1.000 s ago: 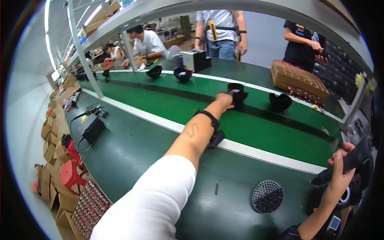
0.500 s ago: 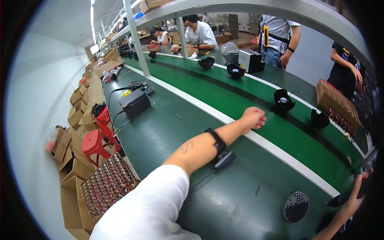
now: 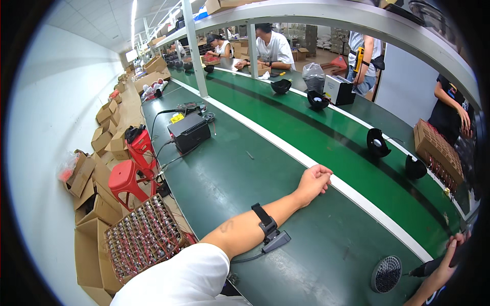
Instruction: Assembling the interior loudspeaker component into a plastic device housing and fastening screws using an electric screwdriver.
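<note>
My left hand (image 3: 313, 185) rests at the white rail (image 3: 352, 194) between the green conveyor belt (image 3: 286, 120) and the dark green tabletop (image 3: 229, 173). Its fingers are curled loosely inward and nothing shows in them. A black strap (image 3: 264, 217) with a small dark device (image 3: 276, 241) and a cable sits on that forearm, below a white sleeve. Several black curved shells stand along the belt's far side; one shell (image 3: 377, 143) with a pale round centre lies beyond my hand, with another shell (image 3: 415, 167) to its right. My right hand is out of view.
At lower right, a co-worker's hand (image 3: 451, 255) grips a dark tool beside a round dish (image 3: 375, 275) of small black parts. A black box (image 3: 189, 132) with cables stands on the table. Left are red stools (image 3: 124, 178) and a carton of partitioned parts (image 3: 145, 237). A shelf (image 3: 326, 11) crosses overhead.
My left hand has drawn back from over the belt to the rail, its fingers loosening a little. The whole view has shifted slightly, so the scene sits further right and lower.
</note>
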`<state>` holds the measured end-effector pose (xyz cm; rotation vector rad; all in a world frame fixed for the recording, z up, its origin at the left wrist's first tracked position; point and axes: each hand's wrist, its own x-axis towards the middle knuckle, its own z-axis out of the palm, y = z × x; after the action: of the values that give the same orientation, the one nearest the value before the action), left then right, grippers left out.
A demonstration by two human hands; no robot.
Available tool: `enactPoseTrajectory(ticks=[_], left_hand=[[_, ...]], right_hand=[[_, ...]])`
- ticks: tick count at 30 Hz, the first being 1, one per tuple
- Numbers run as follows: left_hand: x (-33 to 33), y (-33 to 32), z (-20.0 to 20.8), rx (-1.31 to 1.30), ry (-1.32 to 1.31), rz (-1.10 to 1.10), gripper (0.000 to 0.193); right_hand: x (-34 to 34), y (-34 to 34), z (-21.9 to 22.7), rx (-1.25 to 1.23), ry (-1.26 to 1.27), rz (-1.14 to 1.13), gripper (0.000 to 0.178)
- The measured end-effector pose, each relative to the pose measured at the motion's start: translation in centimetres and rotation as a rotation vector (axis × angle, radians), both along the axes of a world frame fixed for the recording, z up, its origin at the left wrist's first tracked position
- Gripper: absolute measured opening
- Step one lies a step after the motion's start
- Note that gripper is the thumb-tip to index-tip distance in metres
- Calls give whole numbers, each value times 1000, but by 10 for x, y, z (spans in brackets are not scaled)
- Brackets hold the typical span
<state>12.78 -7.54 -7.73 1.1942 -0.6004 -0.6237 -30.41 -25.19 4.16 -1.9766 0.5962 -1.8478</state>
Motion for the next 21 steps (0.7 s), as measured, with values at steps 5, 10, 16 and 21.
enactPoseTrajectory(ticks=[5, 10, 16, 21], left_hand=[[-8, -3, 1, 27, 11, -22, 17], [-13, -6, 2, 49, -8, -45, 13], [-19, -9, 3, 35, -69, -48, 12], [-21, -7, -5, 43, -92, -37, 12]], right_hand=[[24, 19, -10, 103, -18, -21, 46], [25, 13, -25, 86, -26, 56, 48], [62, 80, 9, 119, -29, -24, 35], [56, 82, 2, 189, -225, 268, 34]])
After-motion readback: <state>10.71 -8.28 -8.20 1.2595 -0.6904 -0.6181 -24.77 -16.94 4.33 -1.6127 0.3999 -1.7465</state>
